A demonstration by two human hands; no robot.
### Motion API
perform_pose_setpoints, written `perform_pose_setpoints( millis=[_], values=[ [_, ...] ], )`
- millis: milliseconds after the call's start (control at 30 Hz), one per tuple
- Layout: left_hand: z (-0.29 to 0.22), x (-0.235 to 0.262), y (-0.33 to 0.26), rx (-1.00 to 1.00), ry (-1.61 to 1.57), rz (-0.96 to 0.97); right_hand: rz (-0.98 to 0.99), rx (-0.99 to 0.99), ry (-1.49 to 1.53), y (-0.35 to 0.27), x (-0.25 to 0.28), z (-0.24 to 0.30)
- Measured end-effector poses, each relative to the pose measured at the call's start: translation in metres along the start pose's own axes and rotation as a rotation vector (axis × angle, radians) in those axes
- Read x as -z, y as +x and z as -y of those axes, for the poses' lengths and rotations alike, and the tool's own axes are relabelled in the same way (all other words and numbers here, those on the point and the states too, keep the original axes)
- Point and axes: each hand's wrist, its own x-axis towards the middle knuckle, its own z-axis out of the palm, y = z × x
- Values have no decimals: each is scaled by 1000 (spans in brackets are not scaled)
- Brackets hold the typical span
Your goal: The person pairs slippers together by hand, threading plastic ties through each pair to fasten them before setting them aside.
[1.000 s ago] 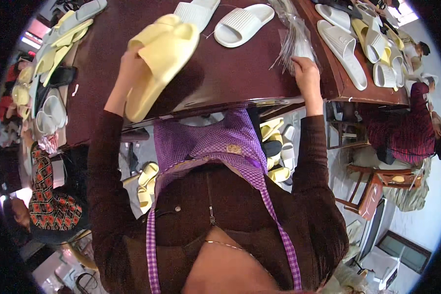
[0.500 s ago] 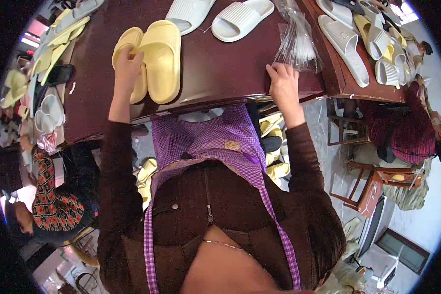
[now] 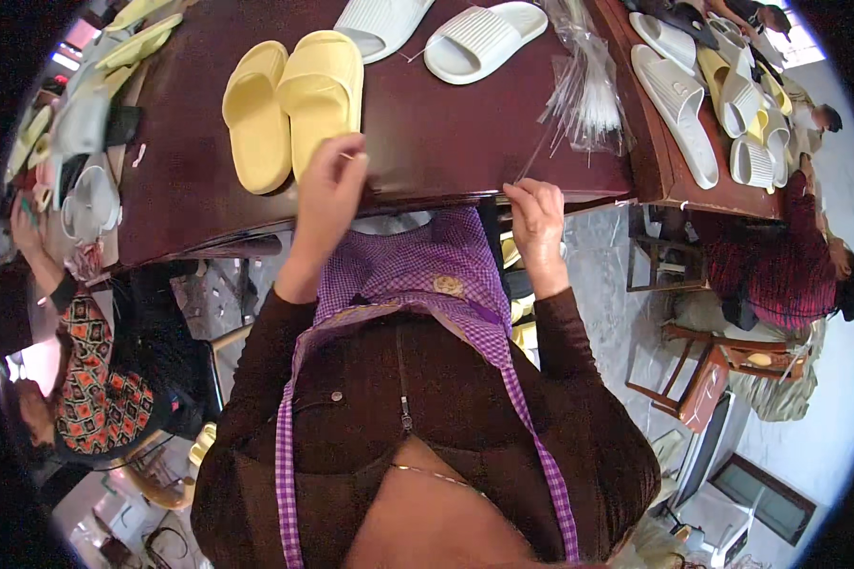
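Note:
A pair of yellow slide slippers [image 3: 258, 128] lies side by side near the table's front edge. Over the heel end of the right-hand slipper [image 3: 315, 104] is my left hand [image 3: 328, 199], its fingers bent and blurred; whether anything is between them I cannot tell. My right hand [image 3: 539, 213] is at the table edge, thumb and fingertips pinched on a thin clear plastic strand [image 3: 531, 163]. That strand runs up toward a bundle of thin plastic strands [image 3: 593, 109] in a clear bag.
Two pale grey slippers [image 3: 479, 43] lie farther back on the dark red table [image 3: 436, 133]. More slippers [image 3: 674, 109] are heaped on the table to the right. People sit at both sides, one in a patterned sleeve [image 3: 100, 351] at left. A wooden chair [image 3: 683, 375] stands at right.
My left hand has let go of the left yellow slipper and moved right and nearer. The slippers stay on the table. My right hand has drawn back slightly, with a strand now showing at its fingertips.

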Motion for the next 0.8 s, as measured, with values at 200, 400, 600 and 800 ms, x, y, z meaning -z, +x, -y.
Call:
perform_pose_setpoints(
  millis=[200, 400, 600, 800],
  values=[
    [-32, -43, 2, -199, 44, 267, -159, -28, 289, 30, 17, 27],
    [-5, -90, 19, -402, -18, 389, -119, 63, 358, 37, 0, 31],
    [14, -99, 15, -387, -31, 445, -29, 88, 371, 44, -1, 32],
    [15, -86, 17, -92, -229, 246, 143, 15, 29, 61, -15, -39]
  ],
)
